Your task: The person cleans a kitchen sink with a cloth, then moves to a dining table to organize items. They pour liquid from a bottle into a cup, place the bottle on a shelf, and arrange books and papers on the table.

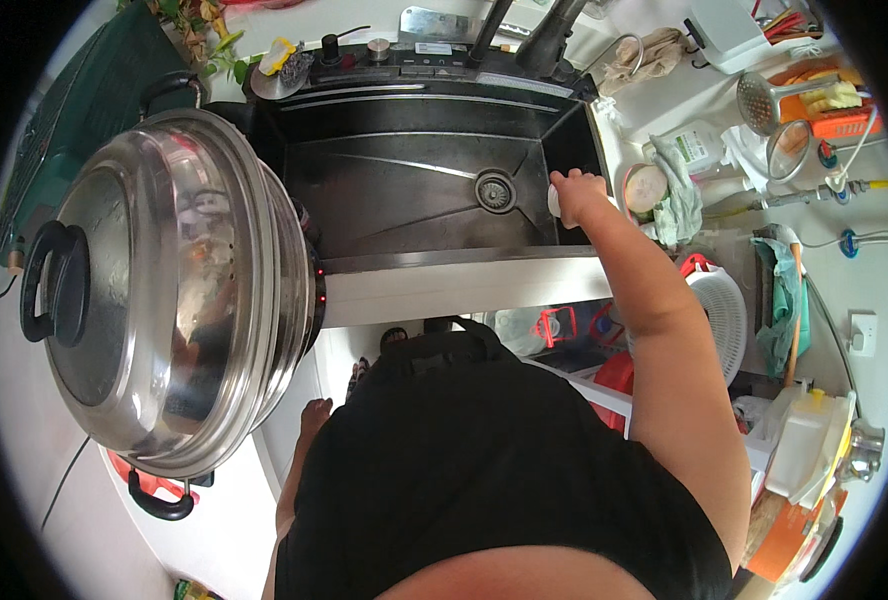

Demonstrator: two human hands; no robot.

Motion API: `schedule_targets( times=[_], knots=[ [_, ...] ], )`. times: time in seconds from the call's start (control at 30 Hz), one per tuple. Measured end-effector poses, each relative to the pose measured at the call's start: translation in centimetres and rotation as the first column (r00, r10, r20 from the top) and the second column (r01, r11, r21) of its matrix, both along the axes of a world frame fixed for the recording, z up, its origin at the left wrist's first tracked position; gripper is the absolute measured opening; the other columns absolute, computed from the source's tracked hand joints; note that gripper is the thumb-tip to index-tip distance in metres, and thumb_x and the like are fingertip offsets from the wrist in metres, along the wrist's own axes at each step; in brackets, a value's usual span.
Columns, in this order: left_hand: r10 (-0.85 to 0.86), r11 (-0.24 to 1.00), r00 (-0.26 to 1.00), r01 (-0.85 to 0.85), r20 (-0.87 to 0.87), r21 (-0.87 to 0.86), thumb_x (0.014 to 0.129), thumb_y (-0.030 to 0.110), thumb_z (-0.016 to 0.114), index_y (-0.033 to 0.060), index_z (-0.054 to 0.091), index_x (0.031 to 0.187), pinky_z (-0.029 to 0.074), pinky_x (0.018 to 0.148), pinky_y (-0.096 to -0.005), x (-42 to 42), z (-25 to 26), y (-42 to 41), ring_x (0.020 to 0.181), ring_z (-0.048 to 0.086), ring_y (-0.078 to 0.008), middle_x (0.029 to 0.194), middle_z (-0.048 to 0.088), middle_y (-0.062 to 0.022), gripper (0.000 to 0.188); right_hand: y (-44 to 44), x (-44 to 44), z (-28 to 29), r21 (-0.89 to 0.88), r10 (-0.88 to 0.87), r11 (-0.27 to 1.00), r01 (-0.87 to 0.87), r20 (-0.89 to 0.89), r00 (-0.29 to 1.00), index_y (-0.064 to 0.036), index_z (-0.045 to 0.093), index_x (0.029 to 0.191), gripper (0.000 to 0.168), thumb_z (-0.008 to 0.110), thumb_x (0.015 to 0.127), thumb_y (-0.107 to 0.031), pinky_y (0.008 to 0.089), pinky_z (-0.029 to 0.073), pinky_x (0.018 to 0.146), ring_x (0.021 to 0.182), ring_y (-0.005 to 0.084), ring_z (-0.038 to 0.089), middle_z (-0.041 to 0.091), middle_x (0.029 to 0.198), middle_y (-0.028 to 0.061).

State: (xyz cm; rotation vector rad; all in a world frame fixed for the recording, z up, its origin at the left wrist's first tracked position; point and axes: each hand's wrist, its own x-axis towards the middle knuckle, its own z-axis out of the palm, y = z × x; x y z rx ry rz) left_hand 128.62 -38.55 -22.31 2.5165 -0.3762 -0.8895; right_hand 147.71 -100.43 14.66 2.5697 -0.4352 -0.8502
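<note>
My right hand [580, 196] is at the right wall of a dark sink [414, 180], its fingers curled around a white cloth or pad [554, 201] that shows only in part. The round drain strainer [495, 191] lies to the left of that hand. Down at my side, beside my black clothing, hangs my left hand [316, 411]; its fingers are partly hidden and nothing in them can be made out. A large steel pot with a domed lid [151, 285] stands on the left of the sink, lid on.
The faucet [549, 37] rises behind the sink, next to control knobs and a steel scrubber [295, 71]. On the right are a grey-green cloth [674, 191], a white plastic bottle [695, 146], a skimmer [757, 103] and a white basket [718, 319]. The pot's black handle [160, 502] juts out toward me.
</note>
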Motion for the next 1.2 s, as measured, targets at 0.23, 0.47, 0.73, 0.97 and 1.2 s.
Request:
schedule_targets(
  times=[0.23, 0.47, 0.73, 0.97, 1.2],
  knots=[
    [0.642, 0.696, 0.681, -0.711, -0.352, -0.105, 0.089, 0.026, 0.046, 0.004, 0.058, 0.081, 0.046, 0.067, -0.0468, 1.2, 1.2, -4.5, 0.076, 0.058, -0.0358, 0.076, 0.06, -0.0159, 0.027, -3.7, 1.2, -2.4, 0.371, -0.211, 0.913, 0.169, 0.077, 0.974, -0.013, 0.038, 0.13, 0.087, 0.081, 0.055, -0.023, 0.0391, 0.045, 0.091, 0.111, 0.0342, 0.054, 0.051, 0.122, 0.0169],
    [-0.133, 0.988, 0.985, 0.14, 0.106, -0.062, 0.081, 0.025, 0.049, 0.0067, 0.055, 0.078, 0.045, 0.064, -0.0469, 2.4, 4.1, -4.3, 0.076, 0.058, -0.0354, 0.075, 0.059, -0.015, 0.02, -7.5, 1.6, -6.0, 0.811, -0.67, 0.561, 0.168, 0.325, 0.667, -0.003, 0.032, 0.13, 0.096, 0.083, 0.051, -0.026, 0.035, 0.044, 0.092, 0.105, 0.0331, 0.056, 0.057, 0.111, 0.0224],
    [0.691, 0.659, 0.64, -0.749, -0.335, -0.073, 0.083, 0.04, 0.059, 0.0019, 0.062, 0.076, 0.046, 0.068, -0.0348, 1.8, 6.4, -7.7, 0.071, 0.059, -0.0185, 0.066, 0.059, -0.0104, 0.038, -16.4, 5.6, -6.2, 0.758, -0.755, 0.652, -0.016, 0.647, -0.103, 0.003, 0.026, 0.133, 0.107, 0.086, 0.052, -0.031, 0.0346, 0.037, 0.099, 0.114, 0.0318, 0.049, 0.048, 0.123, 0.0223],
    [0.432, 0.863, 0.901, -0.423, -0.03, -0.276, 0.081, 0.033, 0.063, 0.0023, 0.063, 0.076, 0.047, 0.068, -0.0375, -1.4, -0.3, -4.1, 0.074, 0.06, -0.0256, 0.072, 0.06, -0.0109, 0.031, -20.9, 8.3, -6.7, 0.727, -0.692, 0.672, 0.14, 0.684, -0.231, -0.006, 0.023, 0.133, 0.098, 0.081, 0.059, -0.032, 0.0381, 0.041, 0.095, 0.11, 0.037, 0.053, 0.051, 0.121, 0.0233],
    [0.547, 0.831, 0.73, -0.531, -0.409, 0.163, 0.08, 0.03, 0.063, 0.0065, 0.058, 0.064, 0.045, 0.064, -0.0363, 2.0, 0.5, -5.0, 0.07, 0.059, -0.0217, 0.069, 0.059, -0.0111, 0.029, -22.9, 8.4, -8.7, 0.743, -0.697, 0.635, 0.212, 0.67, -0.258, -0.016, 0.009, 0.134, 0.099, 0.078, 0.064, -0.034, 0.0431, 0.043, 0.092, 0.104, 0.0439, 0.054, 0.052, 0.113, 0.0302]
  ],
)
